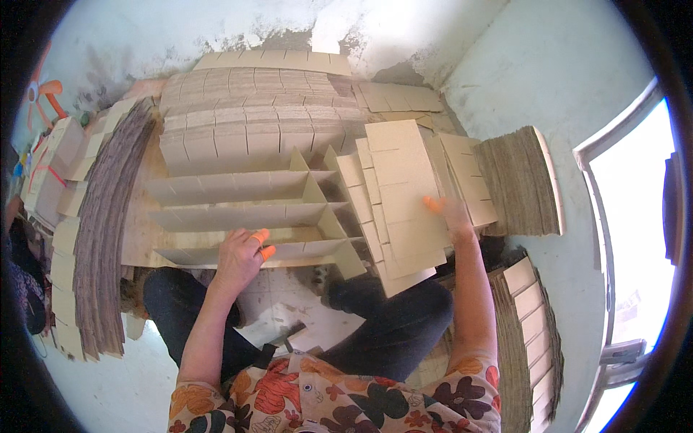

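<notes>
Several long slotted cardboard strips (231, 187) stand on edge in a row, joined on their right by a crossing cardboard piece (345, 257). My left hand (240, 261), with orange covers on two fingertips, pinches the top edge of the nearest long strip (303, 250). To the right of this grid, a fanned pile of flat slotted cardboard pieces (369, 209) lies at a slant. My right hand (453, 218), one orange-covered fingertip on top, grips the right edge of the uppermost cardboard piece (404, 187). Its other fingers are mostly hidden.
Behind the grid is a long stack of slotted strips (253, 108). More cardboard stacks stand at left (108, 231), far right (518, 182) and lower right (520, 332). An orange fan (48, 92) is at the far left; a bright window (639, 216) is at right.
</notes>
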